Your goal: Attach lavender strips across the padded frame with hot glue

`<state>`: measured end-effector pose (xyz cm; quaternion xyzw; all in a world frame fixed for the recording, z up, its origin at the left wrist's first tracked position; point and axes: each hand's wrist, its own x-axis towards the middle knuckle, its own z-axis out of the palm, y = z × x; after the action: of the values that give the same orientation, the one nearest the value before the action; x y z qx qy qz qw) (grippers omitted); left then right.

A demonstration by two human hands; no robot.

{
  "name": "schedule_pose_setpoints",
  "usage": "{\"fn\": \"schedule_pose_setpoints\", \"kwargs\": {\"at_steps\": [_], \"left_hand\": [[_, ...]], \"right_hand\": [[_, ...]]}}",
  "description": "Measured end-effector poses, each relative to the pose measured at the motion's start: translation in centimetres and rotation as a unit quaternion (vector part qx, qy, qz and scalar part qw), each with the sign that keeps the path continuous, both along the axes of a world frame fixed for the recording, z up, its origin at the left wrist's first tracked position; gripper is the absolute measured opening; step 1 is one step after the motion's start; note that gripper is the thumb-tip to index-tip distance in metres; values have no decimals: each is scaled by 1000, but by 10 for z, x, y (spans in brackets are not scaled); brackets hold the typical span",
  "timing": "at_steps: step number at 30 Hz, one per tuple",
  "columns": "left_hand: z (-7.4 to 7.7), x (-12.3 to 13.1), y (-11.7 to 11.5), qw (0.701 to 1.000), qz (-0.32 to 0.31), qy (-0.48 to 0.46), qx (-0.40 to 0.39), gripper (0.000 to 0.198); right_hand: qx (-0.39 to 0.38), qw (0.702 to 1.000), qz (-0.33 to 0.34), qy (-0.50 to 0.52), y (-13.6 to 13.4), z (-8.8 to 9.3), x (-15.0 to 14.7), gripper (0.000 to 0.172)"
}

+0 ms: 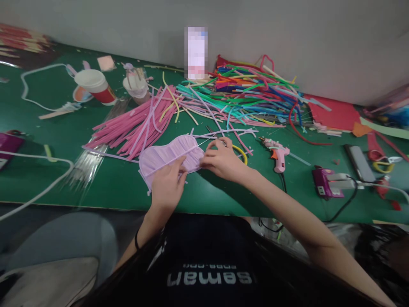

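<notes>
A lilac pleated, rounded piece [172, 150] lies near the table's front, its surface ribbed. Across it runs a lilac strip, and a thin pale wire [207, 140] reaches from the strip's right end towards my right hand. My left hand [168, 183] grips the lower edge of the piece, fingers bent over the strip. At the right end, my right hand [220, 160] is closed with its fingertips at the piece's edge. Partly hidden behind that hand is a yellow looped handle [242, 154]; the tool it belongs to does not show fully.
Pink pipe cleaners [137, 123] lie behind the piece, many-coloured ones [255, 89] further back. To the right are a pink glue gun [278, 157], a purple power block [322, 181] and yellow-handled scissors [383, 165]. Paper cups [96, 85] stand back left. White cables cross the left side.
</notes>
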<state>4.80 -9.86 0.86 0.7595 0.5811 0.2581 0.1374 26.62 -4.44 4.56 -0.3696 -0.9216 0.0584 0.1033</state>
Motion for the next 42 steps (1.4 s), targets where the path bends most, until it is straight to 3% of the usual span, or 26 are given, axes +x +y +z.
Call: {"fn": "schedule_pose_setpoints", "kwargs": {"at_steps": [8, 17, 25, 31, 42], "left_hand": [[-1, -1, -1, 1000, -4, -1, -2, 39], [0, 0, 0, 1000, -7, 0, -6, 38], [2, 0, 1, 1000, -26, 2, -1, 38], [3, 0, 0, 1000, -17, 23, 6, 45], [-1, 7, 8, 991, -114, -34, 54, 44]], "right_hand": [[-69, 997, 8, -13, -13, 1, -4, 16], [-20, 1000, 20, -8, -3, -10, 0, 25], [-54, 999, -2, 7, 7, -7, -3, 12], [-70, 997, -1, -7, 10, -5, -5, 17], [-77, 995, 13, -55, 15, 1, -7, 19]]}}
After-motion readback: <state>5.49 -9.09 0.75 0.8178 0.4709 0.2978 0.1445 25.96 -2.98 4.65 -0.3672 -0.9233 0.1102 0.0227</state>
